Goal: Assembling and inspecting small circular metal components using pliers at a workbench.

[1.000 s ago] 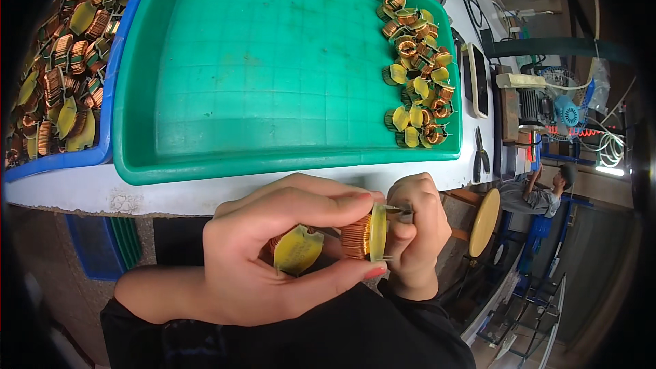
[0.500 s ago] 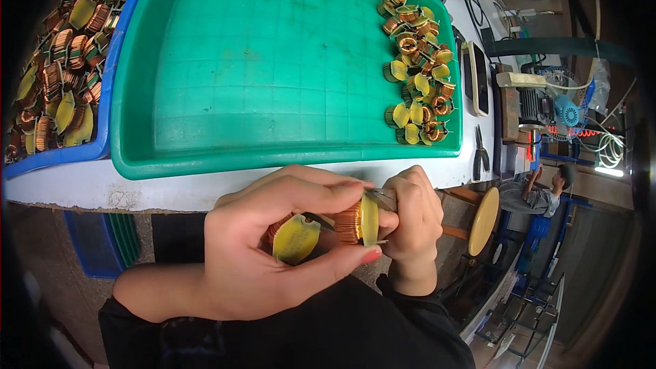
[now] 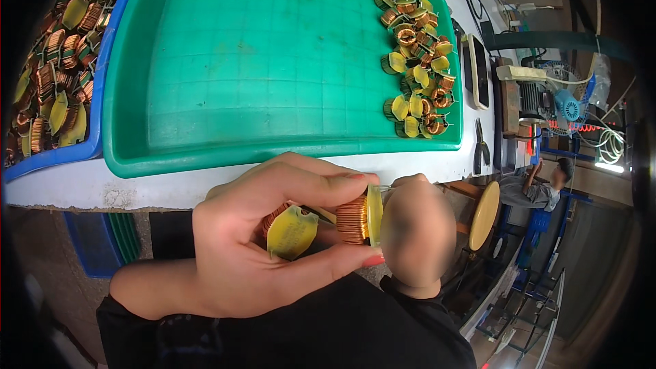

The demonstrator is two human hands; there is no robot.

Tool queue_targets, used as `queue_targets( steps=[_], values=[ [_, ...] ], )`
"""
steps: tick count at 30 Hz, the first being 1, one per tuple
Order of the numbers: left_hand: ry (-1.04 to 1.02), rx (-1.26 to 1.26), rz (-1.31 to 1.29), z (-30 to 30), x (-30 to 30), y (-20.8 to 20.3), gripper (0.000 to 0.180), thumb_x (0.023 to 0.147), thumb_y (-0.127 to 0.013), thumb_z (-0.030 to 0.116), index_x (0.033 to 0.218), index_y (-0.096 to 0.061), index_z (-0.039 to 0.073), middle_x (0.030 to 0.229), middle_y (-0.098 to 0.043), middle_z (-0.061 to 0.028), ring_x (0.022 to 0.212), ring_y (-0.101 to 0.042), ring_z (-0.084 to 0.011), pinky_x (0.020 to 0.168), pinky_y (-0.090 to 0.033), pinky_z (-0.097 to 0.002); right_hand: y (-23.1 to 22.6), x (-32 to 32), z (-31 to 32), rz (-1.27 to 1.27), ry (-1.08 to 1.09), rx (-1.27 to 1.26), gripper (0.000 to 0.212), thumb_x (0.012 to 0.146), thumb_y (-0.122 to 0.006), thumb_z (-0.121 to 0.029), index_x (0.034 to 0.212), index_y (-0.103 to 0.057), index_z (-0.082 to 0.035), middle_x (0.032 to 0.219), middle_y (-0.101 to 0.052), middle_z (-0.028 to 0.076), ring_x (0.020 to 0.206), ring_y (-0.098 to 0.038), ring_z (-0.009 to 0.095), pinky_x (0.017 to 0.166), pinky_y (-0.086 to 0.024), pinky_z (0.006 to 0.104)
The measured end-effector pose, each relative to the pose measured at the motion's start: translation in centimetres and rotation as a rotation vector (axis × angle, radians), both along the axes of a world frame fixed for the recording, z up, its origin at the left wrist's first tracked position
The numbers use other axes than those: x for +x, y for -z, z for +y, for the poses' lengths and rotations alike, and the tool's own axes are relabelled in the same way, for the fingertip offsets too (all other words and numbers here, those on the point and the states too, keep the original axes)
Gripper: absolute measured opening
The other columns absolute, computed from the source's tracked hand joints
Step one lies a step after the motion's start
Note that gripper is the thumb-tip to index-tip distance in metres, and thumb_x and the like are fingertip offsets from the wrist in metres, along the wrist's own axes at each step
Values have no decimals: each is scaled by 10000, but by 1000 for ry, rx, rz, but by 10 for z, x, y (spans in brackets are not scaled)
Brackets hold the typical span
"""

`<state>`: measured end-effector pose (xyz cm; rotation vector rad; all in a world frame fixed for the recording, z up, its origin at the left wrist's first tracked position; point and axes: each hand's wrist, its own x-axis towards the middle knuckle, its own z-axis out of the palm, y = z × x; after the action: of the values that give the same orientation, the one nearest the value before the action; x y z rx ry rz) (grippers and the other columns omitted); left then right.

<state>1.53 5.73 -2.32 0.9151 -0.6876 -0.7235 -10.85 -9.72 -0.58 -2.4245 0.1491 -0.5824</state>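
Coils (image 3: 352, 221) sit in our left grip (image 3: 236, 232), one pinched, one tucked inside. Our right grip (image 3: 418, 232), just beside it, is blurry; we cannot tell its hold.

The held coils (image 3: 354, 221) are wound with glossy, copper-coloured metal wire (image 3: 348, 227) — while the far green tray (image 3: 232, 75) is moulded in smooth, shiny plastic and the near garment (image 3: 287, 328) is made of matt black cloth.
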Motion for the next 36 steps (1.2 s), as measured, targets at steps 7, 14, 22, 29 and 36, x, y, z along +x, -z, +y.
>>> queue_targets(
  steps=[7,14,22,29,36],
  values=[
    [-24,-52,-131,0,1,4,515,640,-764,-80,1079,-511,14,1122,-564,-183,987,-610,-277,821,-513,-322,-7,-2,3,60,-88,-94,401,892,-521,-400,796,-537,-11,733,-512,86,609,-442,215,580,-416,306],
    [-53,-85,-172,-1,1,4,525,641,-776,-59,1086,-511,21,1081,-569,-169,1003,-610,-294,801,-523,-322,-3,-6,3,38,-77,-245,420,871,-537,-436,771,-532,-28,732,-516,78,607,-448,210,570,-416,306],
    [-51,-69,-182,0,1,-1,544,627,-791,-46,1088,-510,23,1048,-570,-161,983,-620,-291,788,-545,-331,9,-3,-2,-97,-19,-50,411,881,-524,-431,776,-531,-34,734,-520,71,604,-453,206,565,-418,304],
    [-63,-74,-266,0,-1,-5,543,607,-807,-36,1066,-522,19,1047,-569,-157,956,-627,-281,822,-547,-362,12,3,-3,-66,-21,-91,391,892,-518,-408,789,-536,-31,733,-519,69,593,-450,206,556,-417,308],
    [-44,-72,-216,3,-5,-5,522,596,-813,-37,1037,-540,20,1048,-569,-155,945,-627,-277,834,-543,-385,8,2,6,3,45,-191,357,897,-520,-364,783,-535,-26,702,-493,69,584,-437,208,548,-411,315]
  ],
)
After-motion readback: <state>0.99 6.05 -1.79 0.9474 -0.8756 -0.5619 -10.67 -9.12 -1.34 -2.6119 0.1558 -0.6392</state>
